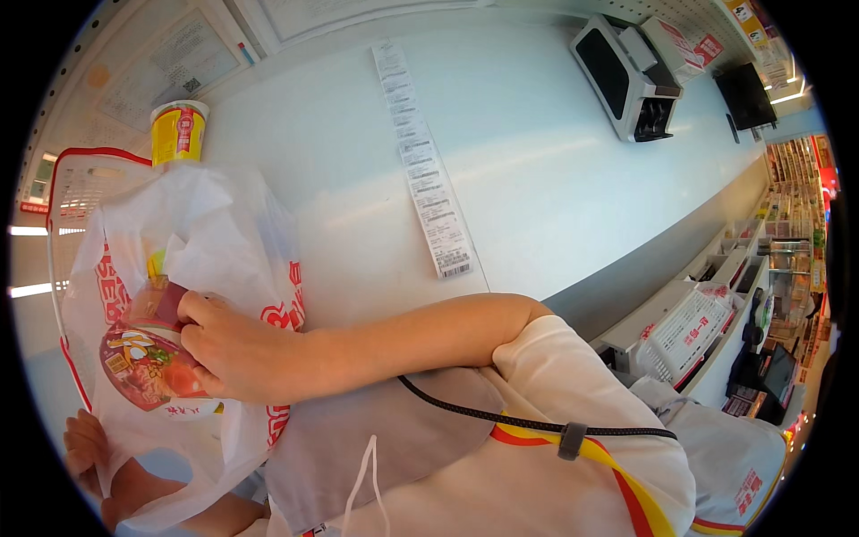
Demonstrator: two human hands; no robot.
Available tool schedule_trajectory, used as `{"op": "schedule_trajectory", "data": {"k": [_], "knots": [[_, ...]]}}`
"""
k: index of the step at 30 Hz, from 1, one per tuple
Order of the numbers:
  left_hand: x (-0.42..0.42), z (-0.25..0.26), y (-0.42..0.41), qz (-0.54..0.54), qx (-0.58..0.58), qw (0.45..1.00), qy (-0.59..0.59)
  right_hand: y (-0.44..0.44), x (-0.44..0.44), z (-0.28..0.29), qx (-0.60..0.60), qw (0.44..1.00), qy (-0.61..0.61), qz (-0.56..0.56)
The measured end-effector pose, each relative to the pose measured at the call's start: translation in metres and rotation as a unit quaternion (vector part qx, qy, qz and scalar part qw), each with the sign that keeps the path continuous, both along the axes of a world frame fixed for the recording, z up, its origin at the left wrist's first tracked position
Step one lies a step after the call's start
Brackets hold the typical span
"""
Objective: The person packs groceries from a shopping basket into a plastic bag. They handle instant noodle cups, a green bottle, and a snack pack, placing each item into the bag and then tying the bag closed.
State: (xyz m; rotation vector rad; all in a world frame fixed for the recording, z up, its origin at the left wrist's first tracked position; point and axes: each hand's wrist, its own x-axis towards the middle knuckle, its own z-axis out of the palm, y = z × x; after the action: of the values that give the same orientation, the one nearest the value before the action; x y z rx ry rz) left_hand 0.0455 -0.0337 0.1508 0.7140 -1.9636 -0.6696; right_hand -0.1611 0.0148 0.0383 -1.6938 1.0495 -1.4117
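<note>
My right hand (231, 349) reaches into the mouth of a white plastic shopping bag (221, 201) with red print. Its fingers curl over the edge of a purple-red instant noodle bowl (151, 366), which is tilted in the bag. A purple package part (164, 299) shows just above the bowl; whether it belongs to the bowl I cannot tell. At the lower left, my left hand (87, 443) grips the side of the bag by its handle. Behind the bag a yellow paper cup (178, 134) with a white rim stands upright.
A white shopping basket (100, 181) with a red rim is behind the bag. On the white counter (322, 134) lies a long printed receipt (423, 168). Farther right stand a banknote counter (624, 80) and a dark screen (745, 97). Another white basket (694, 335) rests at right.
</note>
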Motion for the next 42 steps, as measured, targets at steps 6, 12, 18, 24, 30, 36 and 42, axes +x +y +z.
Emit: {"op": "schedule_trajectory", "data": {"k": [6,12,18,24,30,36,42], "knots": [[-0.029,-0.014,-0.013,-0.104,-0.11,0.93,-0.335,0.002,-0.03,0.0,0.111,0.968,0.203,0.102],[-0.043,-0.042,-0.022,0.068,-0.364,0.799,-0.473,-0.004,-0.039,-0.019,0.053,0.956,0.284,0.046],[0.01,-0.077,-0.04,0.135,-0.107,0.933,-0.317,-0.042,-0.025,-0.02,-0.152,0.915,0.282,-0.246],[-0.011,-0.064,-0.018,0.194,-0.124,0.916,-0.328,-0.082,-0.014,-0.03,0.019,0.956,0.283,-0.069],[-0.022,-0.06,-0.006,0.184,-0.127,0.921,-0.32,-0.099,-0.01,-0.018,0.025,0.988,0.069,-0.137],[-0.02,-0.048,-0.016,0.117,-0.101,0.935,-0.318,-0.088,-0.026,0.011,0.038,0.912,-0.386,-0.135],[-0.013,-0.055,-0.026,0.079,0.119,0.974,-0.177,-0.086,-0.04,0.04,0.043,0.907,-0.417,0.029]]}}
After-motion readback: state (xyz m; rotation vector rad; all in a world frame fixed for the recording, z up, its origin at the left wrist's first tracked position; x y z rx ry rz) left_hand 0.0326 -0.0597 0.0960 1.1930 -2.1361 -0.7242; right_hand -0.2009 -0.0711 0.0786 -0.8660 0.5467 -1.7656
